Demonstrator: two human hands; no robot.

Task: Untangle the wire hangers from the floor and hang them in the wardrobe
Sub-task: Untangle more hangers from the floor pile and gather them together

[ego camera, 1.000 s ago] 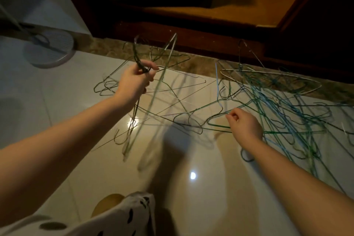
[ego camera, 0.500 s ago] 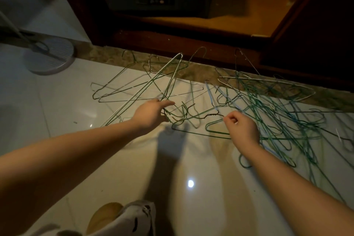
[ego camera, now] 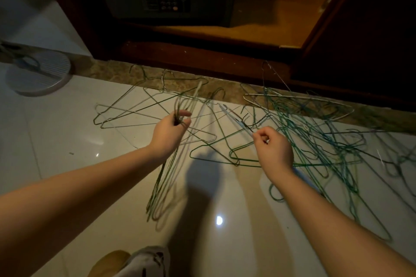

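Our left hand (ego camera: 173, 128) grips a bundle of hangers (ego camera: 160, 186) by the hooks, dangling over the floor (ego camera: 56, 130). Our right hand (ego camera: 273, 148) pinches a pale wire (ego camera: 236, 119) leading into the tangled pile (ego camera: 315, 137) along the floor's far right edge. A hard pull would likely drag the whole pile, and the dangling bundle may re-snag. The open wardrobe (ego camera: 270, 18) stands beyond.

Glossy pale floor (ego camera: 67, 141), dense tangle of green wire hangers (ego camera: 315, 141) past and beside the right hand (ego camera: 275, 150), looser hangers (ego camera: 135, 110) just beyond the left hand (ego camera: 168, 135), round ribbed base (ego camera: 38, 76) well to its left, brown stone strip (ego camera: 105, 69) beyond.
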